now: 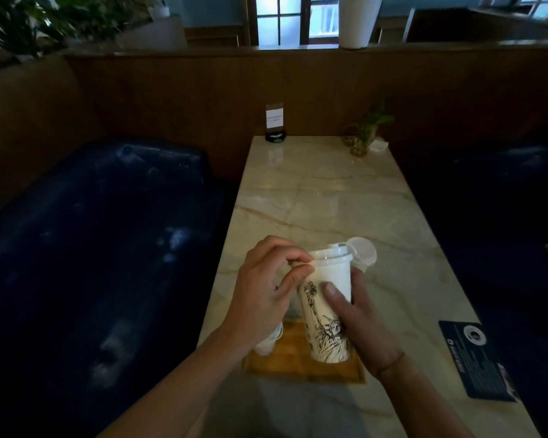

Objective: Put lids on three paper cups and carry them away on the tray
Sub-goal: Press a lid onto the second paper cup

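Head cam looks down on a wooden tray (301, 368) at the near end of the marble surface (329, 197). Right hand (358, 314) is wrapped around the paper cup (326, 311) with the Statue of Liberty print, thumb across the front, holding it tilted just above the tray. Left hand (266, 286) pinches the edge of the clear plastic lid (332, 252) sitting on the cup's rim, and the lid's little flap (364, 251) sticks out to the right.

Paper walls are light and will probably cave if squeezed, so I'd grip low-to-mid on the body and press only around the lid's edge.

Another cup (268, 341) is mostly hidden behind the left wrist; can't tell if it's lidded, and I can't find the third one. Whether this lid is fully snapped down is unclear. Further back there's a sign stand (274, 123) and a small plant (366, 131), all pretty dim.
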